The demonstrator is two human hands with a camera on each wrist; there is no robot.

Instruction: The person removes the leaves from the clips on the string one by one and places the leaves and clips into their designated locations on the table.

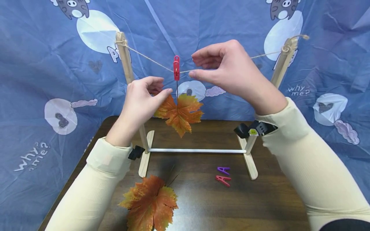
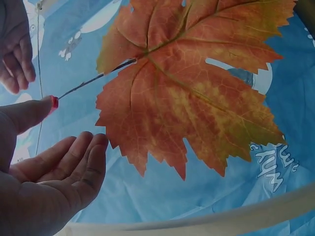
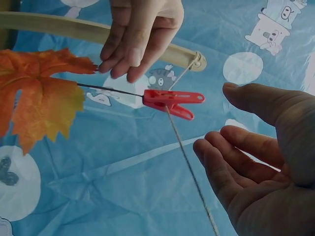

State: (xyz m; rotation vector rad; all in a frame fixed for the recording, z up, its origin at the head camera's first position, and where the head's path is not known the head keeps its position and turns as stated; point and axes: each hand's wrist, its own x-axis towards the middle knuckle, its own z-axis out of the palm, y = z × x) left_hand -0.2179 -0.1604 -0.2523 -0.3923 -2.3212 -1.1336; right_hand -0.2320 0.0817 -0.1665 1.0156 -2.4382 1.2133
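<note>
A red clothespin (image 1: 176, 69) grips a thin string (image 1: 150, 60) and the dark stem of an orange artificial maple leaf (image 1: 185, 112), which hangs below it. Just left of the stem is my left hand (image 1: 142, 98), its fingers loosely bent with nothing between them; in the left wrist view a gap parts thumb and fingers. To the right of the clothespin my right hand (image 1: 228, 67) hovers by the string, thumb and fingers apart. The right wrist view shows the clothespin (image 3: 172, 100) free of both hands.
Two wooden posts (image 1: 125, 61) hold the string, joined low down by a white rod (image 1: 196, 150). On the brown table (image 1: 202, 205) lie a second leaf (image 1: 153, 203), a purple clothespin (image 1: 223, 170) and another red clothespin (image 1: 223, 180). A printed blue cloth (image 1: 29, 80) hangs behind.
</note>
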